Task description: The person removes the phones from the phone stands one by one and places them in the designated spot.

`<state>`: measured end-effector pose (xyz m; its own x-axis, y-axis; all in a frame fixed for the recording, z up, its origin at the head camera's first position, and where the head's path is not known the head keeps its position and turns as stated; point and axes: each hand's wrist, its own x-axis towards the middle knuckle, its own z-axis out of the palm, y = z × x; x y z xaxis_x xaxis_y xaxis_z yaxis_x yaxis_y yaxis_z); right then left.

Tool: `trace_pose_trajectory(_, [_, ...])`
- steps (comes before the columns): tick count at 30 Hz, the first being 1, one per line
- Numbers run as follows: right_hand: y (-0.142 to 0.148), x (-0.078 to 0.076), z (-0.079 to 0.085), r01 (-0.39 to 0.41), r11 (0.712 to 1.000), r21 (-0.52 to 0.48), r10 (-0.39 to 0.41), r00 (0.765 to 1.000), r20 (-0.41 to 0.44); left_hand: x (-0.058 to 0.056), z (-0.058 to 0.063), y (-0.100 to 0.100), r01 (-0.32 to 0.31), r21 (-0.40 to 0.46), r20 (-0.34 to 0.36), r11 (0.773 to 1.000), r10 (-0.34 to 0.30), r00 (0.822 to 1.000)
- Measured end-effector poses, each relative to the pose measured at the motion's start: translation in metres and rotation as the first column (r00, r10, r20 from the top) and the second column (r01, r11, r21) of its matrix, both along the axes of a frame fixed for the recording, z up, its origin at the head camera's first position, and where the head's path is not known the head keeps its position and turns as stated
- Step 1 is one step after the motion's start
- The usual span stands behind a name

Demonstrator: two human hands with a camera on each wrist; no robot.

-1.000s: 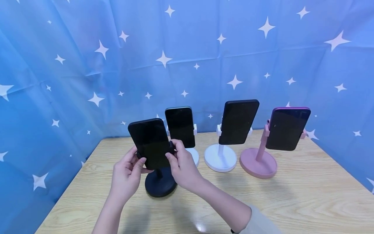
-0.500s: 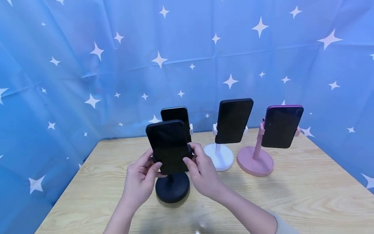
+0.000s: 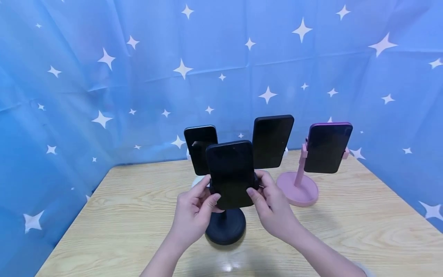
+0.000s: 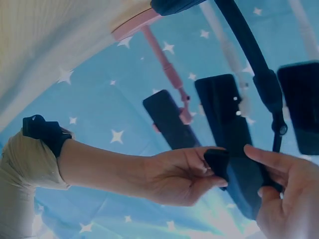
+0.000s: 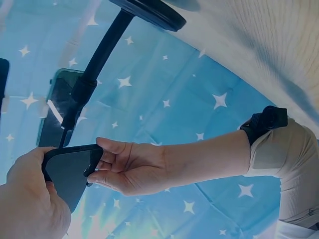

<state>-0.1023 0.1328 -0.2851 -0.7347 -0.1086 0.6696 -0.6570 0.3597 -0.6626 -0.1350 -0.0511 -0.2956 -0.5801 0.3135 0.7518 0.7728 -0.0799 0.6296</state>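
A black phone (image 3: 231, 173) sits upright, leaning slightly back, in the clamp of a black phone stand (image 3: 225, 227). My left hand (image 3: 194, 213) grips the left side of the clamp, its thumb by the phone's lower left edge. On the opposite side my right hand (image 3: 275, 209) pinches the other clamp arm (image 4: 217, 162) between thumb and fingers. The stand's round base is below the hands, and its dark stem (image 5: 102, 55) shows in the right wrist view. The fingers behind the phone are partly hidden.
Behind are a phone (image 3: 200, 144) on a mostly hidden white stand, another phone (image 3: 272, 142) with its base covered, and a purple-edged phone (image 3: 328, 148) on a pink stand (image 3: 297, 188). All share a wooden table (image 3: 131, 215) before a blue starry curtain (image 3: 145, 84).
Both hands have moved to the right with the black stand and its phone, which now overlaps the two white stands behind. The head view has shifted slightly. The grip looks the same.
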Motion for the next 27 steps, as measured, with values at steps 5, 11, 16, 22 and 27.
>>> trace_pose_trajectory(5, [0.012, 0.007, -0.001, 0.013, 1.0, -0.014, -0.013, 0.999, 0.039, 0.001, -0.002, 0.011, 0.049, 0.0, 0.015, 0.999, -0.049, 0.999])
trace_pose_trajectory(11, [0.023, 0.01, -0.007, 0.014, 1.0, -0.021, -0.014, 0.999, 0.036, 0.001, -0.008, 0.02, 0.115, 0.011, 0.048, 0.993, -0.116, 0.992])
trace_pose_trajectory(16, [0.028, 0.011, -0.011, -0.017, 0.999, -0.039, 0.018, 0.999, 0.033, 0.002, -0.012, 0.023, 0.141, 0.016, 0.055, 0.99, -0.142, 0.988])
trace_pose_trajectory(22, [0.035, 0.013, -0.017, -0.062, 0.995, -0.075, 0.064, 0.998, 0.015, 0.005, -0.014, 0.027, 0.163, 0.011, 0.061, 0.987, -0.164, 0.985])
trace_pose_trajectory(27, [0.039, 0.014, -0.023, -0.113, 0.986, -0.121, 0.113, 0.994, -0.003, 0.007, -0.014, 0.029, 0.167, -0.014, 0.079, 0.986, -0.165, 0.983])
